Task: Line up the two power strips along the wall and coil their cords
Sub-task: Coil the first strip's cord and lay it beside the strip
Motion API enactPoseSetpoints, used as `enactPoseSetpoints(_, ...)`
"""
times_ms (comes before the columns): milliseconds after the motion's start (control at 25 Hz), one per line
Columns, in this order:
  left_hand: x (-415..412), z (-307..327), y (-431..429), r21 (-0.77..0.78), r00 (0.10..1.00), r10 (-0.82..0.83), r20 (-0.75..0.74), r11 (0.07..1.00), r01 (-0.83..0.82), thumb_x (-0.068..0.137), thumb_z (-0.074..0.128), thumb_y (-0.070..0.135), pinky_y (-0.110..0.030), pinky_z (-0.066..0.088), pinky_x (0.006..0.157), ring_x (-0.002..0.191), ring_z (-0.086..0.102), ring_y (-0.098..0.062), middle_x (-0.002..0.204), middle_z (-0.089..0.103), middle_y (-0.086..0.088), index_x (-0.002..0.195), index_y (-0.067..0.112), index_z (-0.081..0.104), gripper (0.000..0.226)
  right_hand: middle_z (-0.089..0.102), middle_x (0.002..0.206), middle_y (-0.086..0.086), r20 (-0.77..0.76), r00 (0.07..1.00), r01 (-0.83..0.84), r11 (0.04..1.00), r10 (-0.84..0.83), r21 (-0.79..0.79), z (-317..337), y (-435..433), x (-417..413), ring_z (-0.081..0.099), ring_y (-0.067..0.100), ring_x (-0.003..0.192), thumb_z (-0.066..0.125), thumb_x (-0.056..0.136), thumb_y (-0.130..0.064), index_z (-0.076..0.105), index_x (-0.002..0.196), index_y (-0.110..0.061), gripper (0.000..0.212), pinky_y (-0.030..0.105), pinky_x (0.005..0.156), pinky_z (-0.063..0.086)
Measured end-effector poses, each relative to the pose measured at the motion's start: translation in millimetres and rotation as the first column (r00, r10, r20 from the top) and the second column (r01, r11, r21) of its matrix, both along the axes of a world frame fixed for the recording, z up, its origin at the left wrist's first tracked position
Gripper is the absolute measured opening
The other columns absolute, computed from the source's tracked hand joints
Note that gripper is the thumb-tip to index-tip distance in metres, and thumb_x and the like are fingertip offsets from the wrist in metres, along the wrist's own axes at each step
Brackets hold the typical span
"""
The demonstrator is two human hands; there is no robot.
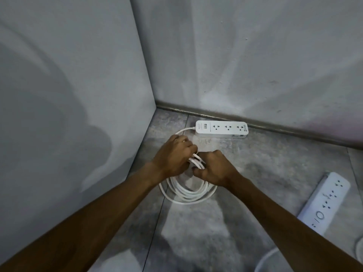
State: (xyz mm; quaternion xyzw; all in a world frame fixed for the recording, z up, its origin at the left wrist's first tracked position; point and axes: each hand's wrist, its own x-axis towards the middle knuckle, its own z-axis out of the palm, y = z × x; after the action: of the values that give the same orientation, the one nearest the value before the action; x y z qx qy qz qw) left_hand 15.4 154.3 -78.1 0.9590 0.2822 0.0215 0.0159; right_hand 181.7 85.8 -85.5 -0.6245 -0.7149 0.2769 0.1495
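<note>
A white power strip (222, 129) lies flat on the floor, parallel to the back wall's skirting. Its white cord (186, 193) leaves the strip's left end and hangs in several loops down to the floor. My left hand (173, 156) and my right hand (213, 168) meet at the top of the coil, both closed around the bundled loops. A second white power strip (324, 203) lies at the right at an angle to the wall, partly behind my right forearm. Part of its cord (265, 260) curves along the bottom right.
A grey wall (68, 95) stands close on the left and meets the back wall (255, 55) in a corner. A dark skirting (275, 126) runs along the back wall. The floor (265, 158) is mottled grey tile.
</note>
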Motion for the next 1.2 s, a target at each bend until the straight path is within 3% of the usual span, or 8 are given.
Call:
enactPoseSetpoints(160, 0, -4, 5, -0.177, 0.996, 0.046, -0.076, 0.983, -0.059, 0.083, 0.064, 0.035, -0.036, 0.05, 0.069, 0.086, 0.069, -0.034, 0.093, 0.072, -0.012, 0.096, 0.016, 0.069, 0.024, 0.073, 0.07, 0.001, -0.012, 0.998, -0.056, 0.998, 0.056, 0.038, 0, 0, 7, 0.066, 0.016, 0.061, 0.057, 0.063, -0.055, 0.071, 0.081, -0.02, 0.041, 0.03, 0.057, 0.048)
enactPoseSetpoints(400, -3, -15, 1, -0.435, 0.989, 0.15, 0.011, 0.891, -0.13, 0.089, 0.063, 0.033, -0.036, 0.05, 0.069, 0.085, 0.068, -0.033, 0.09, 0.072, -0.013, 0.09, 0.01, 0.069, 0.024, 0.071, 0.066, -0.005, -0.077, 0.993, 0.098, 0.991, -0.091, 0.094, -8, 2, 11, 0.064, 0.009, 0.058, 0.064, 0.057, -0.053, 0.07, 0.081, -0.025, 0.037, 0.034, 0.058, 0.054)
enactPoseSetpoints(520, -4, -23, -6, -0.467, 0.972, 0.222, 0.077, 0.87, -0.162, 0.091, 0.062, 0.033, -0.037, 0.05, 0.066, 0.079, 0.068, -0.031, 0.085, 0.072, -0.013, 0.086, 0.01, 0.066, 0.024, 0.071, 0.069, -0.008, -0.141, 0.972, 0.2, 0.978, -0.189, 0.063, -14, 2, 12, 0.064, 0.004, 0.06, 0.071, 0.058, -0.044, 0.069, 0.085, -0.023, 0.035, 0.035, 0.061, 0.057)
enactPoseSetpoints(640, -5, -28, -10, -0.504, 0.938, 0.309, 0.156, 0.842, -0.193, 0.092, 0.062, 0.032, -0.041, 0.052, 0.065, 0.075, 0.068, -0.029, 0.082, 0.072, -0.011, 0.086, 0.009, 0.066, 0.024, 0.07, 0.072, -0.009, -0.263, 0.899, 0.359, 0.933, -0.35, -0.013, -21, -3, 9, 0.066, 0.0, 0.065, 0.083, 0.057, -0.037, 0.063, 0.097, -0.026, 0.046, 0.023, 0.064, 0.055)
enactPoseSetpoints(840, -8, -28, -14, -0.485, 0.867, 0.39, 0.311, 0.849, -0.208, 0.091, 0.064, 0.021, -0.039, 0.049, 0.063, 0.075, 0.068, -0.032, 0.08, 0.072, -0.015, 0.084, 0.003, 0.067, 0.019, 0.066, 0.073, -0.007, -0.339, 0.739, 0.582, 0.805, -0.582, -0.112, -23, -9, 6, 0.064, 0.005, 0.07, 0.087, 0.046, -0.055, 0.049, 0.119, -0.031, 0.086, 0.024, 0.063, 0.05)
enactPoseSetpoints(1040, -6, -35, -19, -0.51, 0.814, 0.505, 0.288, 0.8, -0.316, 0.092, 0.061, 0.021, -0.037, 0.048, 0.065, 0.076, 0.068, -0.032, 0.077, 0.071, -0.014, 0.084, 0.002, 0.066, 0.021, 0.063, 0.094, 0.0, -0.321, 0.669, 0.666, 0.732, -0.67, -0.142, -26, -13, -2, 0.062, 0.015, 0.082, 0.095, 0.054, -0.035, 0.046, 0.125, -0.021, 0.087, 0.026, 0.071, 0.049)
enactPoseSetpoints(1120, -4, -38, -24, -0.523, 0.782, 0.56, 0.275, 0.77, -0.367, 0.093, 0.06, 0.024, -0.037, 0.05, 0.067, 0.079, 0.069, -0.032, 0.08, 0.072, -0.013, 0.086, 0.004, 0.067, 0.022, 0.066, 0.101, 0.005, -0.341, 0.507, 0.771, 0.593, -0.792, -0.232, -29, -18, -9, 0.065, 0.021, 0.087, 0.096, 0.054, -0.033, 0.052, 0.119, -0.017, 0.08, 0.032, 0.077, 0.053)
enactPoseSetpoints(1200, -2, -41, -30, -0.541, 0.743, 0.613, 0.268, 0.734, -0.41, 0.094, 0.058, 0.026, -0.037, 0.052, 0.07, 0.083, 0.07, -0.032, 0.085, 0.074, -0.013, 0.09, 0.008, 0.069, 0.022, 0.072, 0.097, 0.01, -0.369, 0.241, 0.808, 0.396, -0.898, -0.436, -33, -19, -19, 0.071, 0.029, 0.087, 0.096, 0.051, -0.036, 0.063, 0.108, -0.013, 0.07, 0.043, 0.083, 0.059)
